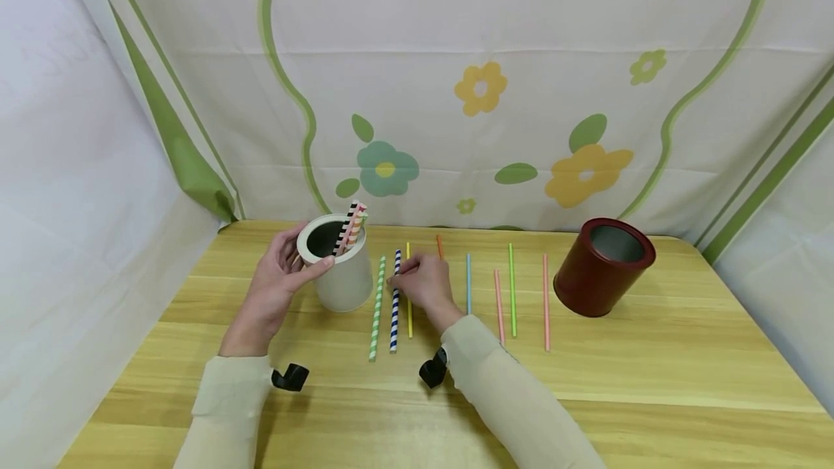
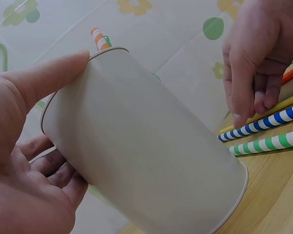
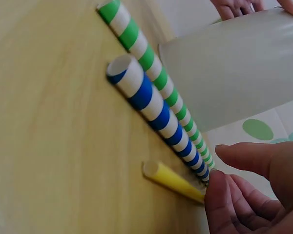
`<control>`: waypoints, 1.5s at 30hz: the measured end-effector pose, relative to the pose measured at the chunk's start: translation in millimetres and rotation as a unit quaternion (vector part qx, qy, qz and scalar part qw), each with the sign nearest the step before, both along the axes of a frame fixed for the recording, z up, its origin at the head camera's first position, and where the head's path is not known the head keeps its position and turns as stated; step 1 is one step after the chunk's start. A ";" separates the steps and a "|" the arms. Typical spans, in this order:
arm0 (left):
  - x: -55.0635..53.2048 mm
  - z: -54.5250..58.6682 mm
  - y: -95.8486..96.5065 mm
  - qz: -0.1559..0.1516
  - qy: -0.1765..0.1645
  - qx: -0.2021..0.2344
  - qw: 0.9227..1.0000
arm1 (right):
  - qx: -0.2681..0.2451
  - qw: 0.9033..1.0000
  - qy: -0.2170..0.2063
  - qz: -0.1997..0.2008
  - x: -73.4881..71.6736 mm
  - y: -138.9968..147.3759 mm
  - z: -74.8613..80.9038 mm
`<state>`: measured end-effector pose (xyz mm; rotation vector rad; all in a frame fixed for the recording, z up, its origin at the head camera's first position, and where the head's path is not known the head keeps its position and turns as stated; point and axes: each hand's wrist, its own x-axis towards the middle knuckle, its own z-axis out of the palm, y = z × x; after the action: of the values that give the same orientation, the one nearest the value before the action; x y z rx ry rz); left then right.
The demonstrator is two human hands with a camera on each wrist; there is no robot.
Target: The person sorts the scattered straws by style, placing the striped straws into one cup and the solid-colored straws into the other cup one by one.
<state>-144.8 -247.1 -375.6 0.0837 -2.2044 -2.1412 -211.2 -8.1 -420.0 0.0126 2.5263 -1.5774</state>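
Over the bench (image 1: pixel 352 425), the left hand (image 1: pixel 272 286) grips the white can (image 1: pixel 344 282); the right hand (image 1: pixel 426 284), slightly parted, looks empty. The blue-striped straw (image 1: pixel 394 313) seems light, crushable: pinch mid-length.

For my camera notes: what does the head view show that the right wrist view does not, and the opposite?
Only head: the dark red can, straws inside the white can, a blue straw, plain green straw, pink straws and orange straw.

Only right wrist: a clear look into the near end of the blue-striped straw.

Both: the white can, green-striped straw, blue-striped straw, yellow straw, left hand and right hand.
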 end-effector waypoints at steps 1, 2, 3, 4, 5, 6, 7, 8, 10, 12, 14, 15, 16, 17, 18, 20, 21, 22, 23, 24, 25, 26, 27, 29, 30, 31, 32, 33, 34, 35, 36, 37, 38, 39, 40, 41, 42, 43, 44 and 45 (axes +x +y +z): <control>-0.1 0.2 0.1 0.000 0.000 0.000 1.000 | 0.002 1.000 -0.002 -0.002 0.1 -0.1 -0.3; -0.2 0.4 0.1 0.001 0.000 0.000 1.000 | 0.006 1.000 -0.003 -0.001 -0.2 -0.2 -1.0; -0.3 0.6 0.0 0.002 0.001 0.000 1.000 | 0.009 1.000 -0.004 -0.001 -0.6 -0.2 -1.6; -0.5 0.7 -0.1 0.002 0.002 0.000 1.000 | 0.013 1.000 -0.003 -0.001 -1.0 -0.3 -2.0; -0.5 0.8 -0.2 0.002 0.002 0.000 1.000 | 0.018 1.000 -0.002 0.000 -1.3 -0.5 -2.2; -0.5 0.8 -0.3 0.002 0.002 0.000 1.000 | 0.026 1.000 0.001 0.001 -1.8 -0.7 -2.4; -0.4 0.9 -0.3 0.002 0.002 0.001 1.000 | 0.037 0.999 0.003 0.002 -2.3 -0.9 -2.6; -0.3 0.8 -0.4 0.003 0.002 0.001 1.000 | 0.048 0.999 0.007 0.003 -3.1 -1.1 -2.9; 0.0 0.6 -0.5 0.003 0.001 0.001 1.000 | 0.070 0.997 0.013 0.004 -4.3 -1.5 -3.0; 0.2 0.5 -0.5 0.003 0.001 0.001 1.000 | 0.089 0.996 0.020 0.007 -5.7 -1.6 -2.9; 0.3 0.3 -0.5 0.004 0.000 0.002 1.000 | 0.098 0.995 0.021 0.009 -6.6 -1.8 -2.7; 0.2 0.2 -0.4 0.004 0.000 0.002 1.000 | 0.103 0.994 0.022 0.011 -6.9 -1.7 -2.5; 0.2 0.2 -0.4 0.004 0.000 0.003 1.000 | 0.106 0.994 0.022 0.013 -6.9 -1.7 -2.1; 0.0 0.1 -0.3 0.004 0.000 0.003 1.000 | 0.109 0.994 0.023 0.015 -7.0 -1.5 -1.9; 0.0 0.0 -0.2 0.004 0.000 0.003 1.000 | 0.111 0.993 0.023 0.018 -6.9 -1.4 -1.5; -0.3 0.0 0.0 0.004 0.000 0.003 1.000 | 0.117 0.993 0.021 0.022 -7.0 -1.3 -0.8; -0.3 0.0 0.0 0.004 0.000 0.002 1.000 | 0.118 0.993 0.019 0.024 -7.1 -1.2 -0.3; -0.3 -0.1 0.0 0.004 0.000 0.003 1.000 | 0.119 0.992 0.016 0.025 -7.3 -1.1 0.2; -0.3 -0.1 0.1 0.004 0.000 0.002 1.000 | 0.121 0.992 0.015 0.025 -7.9 -1.1 0.3; -0.2 0.0 0.1 0.004 0.000 0.002 1.000 | 0.122 0.992 0.012 0.025 -8.3 -1.0 0.8; -0.2 -0.1 0.1 0.004 0.000 0.002 1.000 | 0.121 0.992 0.008 0.025 -8.9 -0.9 0.9; -0.2 -0.2 0.1 0.003 0.001 0.002 1.000 | 0.120 0.992 0.006 0.024 -9.1 -0.7 1.3; -0.1 -0.2 0.2 0.003 0.001 0.001 1.000 | 0.118 0.993 0.004 0.023 -9.5 -0.4 1.1; 0.0 -0.3 0.4 0.003 0.001 0.001 1.000 | 0.109 0.994 -0.002 0.020 -10.0 0.1 0.8; 0.1 -0.3 0.5 0.003 0.001 0.001 1.000 | 0.101 0.995 -0.008 0.018 -9.8 0.4 0.7; 0.1 -0.3 0.6 0.003 0.000 0.001 1.000 | 0.091 0.996 -0.013 0.016 -9.9 0.7 0.3; 0.2 -0.3 0.7 0.003 0.000 0.001 1.000 | 0.081 0.996 -0.018 0.014 -9.9 1.0 0.1; 0.4 -0.3 0.7 0.003 -0.001 0.000 1.000 | 0.070 0.997 -0.023 0.011 -9.9 1.3 -0.3; 0.5 -0.2 0.8 0.003 -0.002 0.001 1.000 | 0.058 0.998 -0.029 0.009 -9.9 1.6 -0.4; 0.7 -0.1 0.8 0.003 -0.002 0.000 1.000 | 0.048 0.998 -0.034 0.007 -9.8 1.9 -0.5; 1.0 0.0 0.9 0.003 -0.003 0.000 1.000 | 0.039 0.998 -0.039 0.005 -9.8 2.2 -0.4; 1.1 0.2 0.9 0.003 -0.004 0.000 1.000 | 0.031 0.999 -0.043 0.004 -9.7 2.7 -0.4; 1.3 0.3 1.0 0.003 -0.004 0.000 1.000 | 0.025 0.999 -0.046 0.003 -9.5 3.0 0.0; 1.5 0.4 1.0 0.003 -0.004 0.000 1.000 | 0.019 0.999 -0.048 0.003 -9.4 3.5 0.3; 1.7 0.5 1.1 0.003 -0.005 0.001 1.000 | 0.014 0.999 -0.050 0.003 -9.4 4.1 0.5; 1.8 0.6 1.2 0.003 -0.005 0.001 1.000 | 0.007 0.999 -0.052 0.001 -9.4 4.7 0.9; 1.8 0.6 1.3 0.003 -0.004 0.001 1.000 | 0.000 0.999 -0.054 -0.001 -9.3 5.3 1.3; 1.7 0.6 1.3 0.003 -0.003 0.001 1.000 | -0.008 0.999 -0.053 -0.002 -9.3 6.1 1.9; 1.7 0.5 1.4 0.004 -0.003 0.001 1.000 | -0.017 0.998 -0.053 -0.004 -9.2 6.8 2.8; 1.6 0.3 1.4 0.004 -0.003 0.000 1.000 | -0.027 0.998 -0.053 -0.007 -9.0 7.7 3.8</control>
<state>-143.2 -245.7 -375.3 0.0986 -2.2024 -2.1405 -220.2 -0.3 -416.2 0.1040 2.4090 -1.6047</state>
